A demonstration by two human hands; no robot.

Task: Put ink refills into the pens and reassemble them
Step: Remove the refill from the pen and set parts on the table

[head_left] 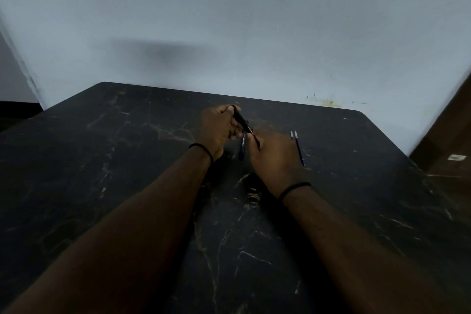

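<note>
My left hand grips a black pen above the dark marble table, its tip slanting down to the right. My right hand sits just right of that tip, its fingers curled towards it; what they pinch is hidden in the dim light. A second dark pen barrel lies on the table between my hands. Two thin ink refills lie side by side just beyond my right hand.
A pale wall rises right behind the table's far edge. A brown wooden piece stands off the table's right side. Both wrists wear a thin black band.
</note>
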